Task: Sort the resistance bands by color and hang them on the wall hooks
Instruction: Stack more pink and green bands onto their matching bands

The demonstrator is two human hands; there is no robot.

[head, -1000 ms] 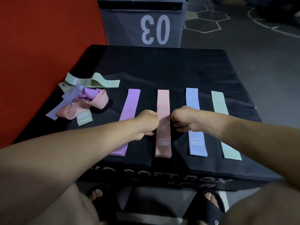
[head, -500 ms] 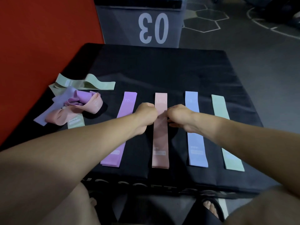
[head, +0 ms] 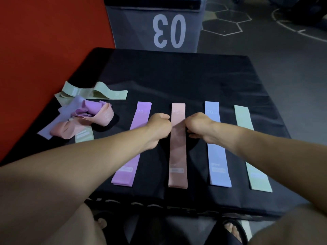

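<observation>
Both hands curled at pink band's edges, mid-length: left hand [head: 160, 123] on its left edge, right hand [head: 197, 125] on its right. Pink band [head: 177, 156] lies flat btwn purple band [head: 131, 160] & blue band [head: 217, 156] on surface [head: 177, 76]. Best: pinch both edges evenly, keep it straight, parallel w/ neighbours.

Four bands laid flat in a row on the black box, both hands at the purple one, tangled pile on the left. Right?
Wrong band. In the head view the left hand and right hand are at the flat pink fabric band, not the purple one. The row of four on the black soft box and the tangled pile on the left are correct.
</observation>
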